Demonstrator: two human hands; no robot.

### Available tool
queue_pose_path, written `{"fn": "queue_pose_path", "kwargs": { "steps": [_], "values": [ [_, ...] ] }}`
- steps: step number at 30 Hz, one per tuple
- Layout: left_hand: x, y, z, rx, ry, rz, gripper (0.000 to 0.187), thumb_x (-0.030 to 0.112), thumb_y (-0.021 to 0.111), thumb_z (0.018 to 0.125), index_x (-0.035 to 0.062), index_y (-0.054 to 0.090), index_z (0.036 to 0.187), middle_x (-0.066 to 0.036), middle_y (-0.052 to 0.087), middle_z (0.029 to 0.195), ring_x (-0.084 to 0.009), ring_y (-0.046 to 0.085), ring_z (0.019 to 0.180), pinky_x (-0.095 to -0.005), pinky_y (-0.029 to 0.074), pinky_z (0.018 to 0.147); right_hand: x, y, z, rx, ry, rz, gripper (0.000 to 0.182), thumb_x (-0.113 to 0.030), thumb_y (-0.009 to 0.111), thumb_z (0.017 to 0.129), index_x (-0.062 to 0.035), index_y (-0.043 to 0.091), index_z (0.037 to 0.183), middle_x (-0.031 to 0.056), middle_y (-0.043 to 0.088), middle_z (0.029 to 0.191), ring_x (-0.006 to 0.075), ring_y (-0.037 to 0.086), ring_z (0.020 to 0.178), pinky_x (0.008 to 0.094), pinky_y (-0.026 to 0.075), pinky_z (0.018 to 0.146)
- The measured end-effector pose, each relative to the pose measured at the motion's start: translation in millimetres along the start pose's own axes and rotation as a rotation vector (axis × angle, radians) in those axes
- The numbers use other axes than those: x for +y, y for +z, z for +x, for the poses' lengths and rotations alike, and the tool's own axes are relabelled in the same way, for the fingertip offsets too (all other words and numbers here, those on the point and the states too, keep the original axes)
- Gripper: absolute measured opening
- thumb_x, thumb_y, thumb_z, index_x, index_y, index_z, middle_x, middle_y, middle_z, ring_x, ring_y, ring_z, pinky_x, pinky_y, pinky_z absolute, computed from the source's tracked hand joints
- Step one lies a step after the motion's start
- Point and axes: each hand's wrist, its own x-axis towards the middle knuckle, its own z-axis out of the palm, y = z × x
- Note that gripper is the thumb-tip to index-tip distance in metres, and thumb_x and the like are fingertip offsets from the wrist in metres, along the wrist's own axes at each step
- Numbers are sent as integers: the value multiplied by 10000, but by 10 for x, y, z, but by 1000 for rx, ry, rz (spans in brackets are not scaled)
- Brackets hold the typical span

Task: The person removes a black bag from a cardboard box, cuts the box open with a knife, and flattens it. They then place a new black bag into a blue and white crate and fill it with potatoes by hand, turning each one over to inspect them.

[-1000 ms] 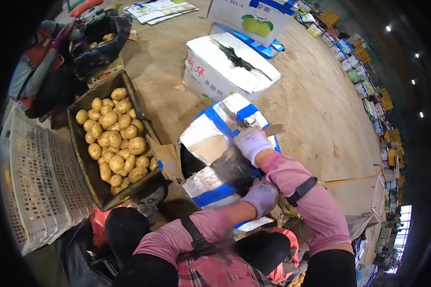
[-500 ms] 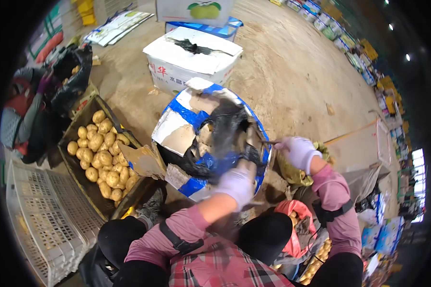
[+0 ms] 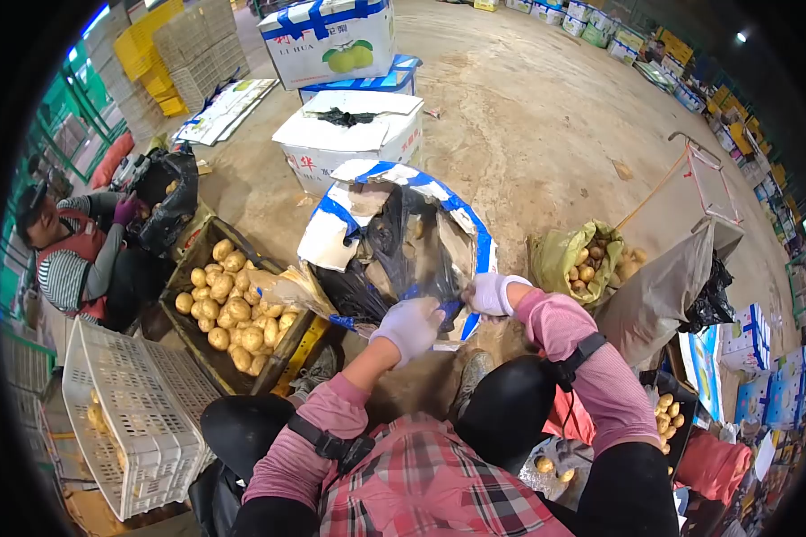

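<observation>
A round-looking carton [image 3: 484, 255] with blue tape, its top torn open, stands before me, lined with a black plastic bag [image 3: 391, 231]. My left hand [image 3: 409, 328], in a pale glove, is closed at the near rim with its fingers on the bag's edge. Over the carton's right front rim, my gloved right hand [image 3: 493, 294] has its fingers pinched together on the black plastic. The contents under the folds are mostly hidden. A torn cardboard flap [image 3: 295, 291] sticks out from the carton's left side toward the potatoes.
Left of the carton is a wooden crate [image 3: 175, 313] of potatoes [image 3: 242, 309], with a white plastic basket [image 3: 166, 421] nearer me. Farther left a person [image 3: 85, 255] crouches. White cartons [image 3: 349, 134] stand ahead; a green sack [image 3: 564, 255] of potatoes sits right.
My right hand has come in from right of the carton to its front rim. My left hand has drawn back from over the opening to the near rim. The view has shifted.
</observation>
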Motion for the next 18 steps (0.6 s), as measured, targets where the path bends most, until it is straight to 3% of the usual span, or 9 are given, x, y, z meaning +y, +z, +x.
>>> {"fn": "queue_pose_path", "kwargs": {
  "steps": [3,4,5,7,8,11,13,15,18],
  "values": [
    [-35,89,-261,-25,53,55,252,258,579,955,11,632,953,-204,677,903,-374,647,834,-440,487,739,-59,141,-298,-161,32,135,294,-222,494,900,-39,709,818,116,675,661,225,654,515,366,519,486],
    [-117,-12,-325,-49,72,-118,238,245,585,965,12,622,934,-140,646,806,-263,604,718,-370,485,702,-137,148,-400,-318,-2,247,262,-210,510,884,-59,685,760,83,663,624,195,634,486,336,500,455],
    [-176,-79,-441,117,-64,-392,217,225,589,970,15,610,919,-87,574,738,-162,506,667,-328,462,670,-233,157,-355,-269,-12,239,256,-207,508,885,-57,681,770,78,666,633,194,635,487,340,500,451],
    [-133,-262,-691,28,-130,-418,339,256,590,965,-36,635,1131,-188,689,919,-262,653,812,-378,507,766,-437,272,-269,-197,-18,213,245,-200,505,886,-51,674,790,70,673,651,193,637,489,346,501,444],
    [-26,-430,-839,23,-108,-371,288,238,586,966,-24,633,1077,-159,657,847,-229,605,755,-366,492,726,-365,308,-166,-286,-150,261,230,-217,515,891,-52,663,833,77,674,674,189,641,492,333,503,437],
    [22,-838,-1449,-85,-240,-429,196,184,572,970,27,544,857,-43,455,645,-130,445,621,-319,402,570,-724,42,-752,-172,-125,380,224,-217,514,886,-47,659,883,68,662,667,190,647,495,318,510,439],
    [-207,-960,-1828,-5,-451,-732,231,242,582,997,67,547,850,65,456,679,-58,437,631,-283,383,547,-754,-208,-1011,-61,-89,300,273,-263,509,978,-48,650,887,32,612,645,136,594,491,267,487,426],
    [-468,-955,-2094,128,-239,-879,274,319,609,996,66,582,895,80,506,736,-38,467,675,-240,400,584,-661,-358,-1056,106,-209,409,295,-290,530,991,-37,651,899,42,634,684,128,605,510,260,482,426],
    [60,-1289,-2222,193,-178,-851,285,331,615,993,49,614,951,76,558,812,-29,486,731,-197,407,645,-919,-453,-930,324,-168,464,284,-265,542,991,-9,655,941,58,656,731,124,607,522,272,485,454]
  ]
}}
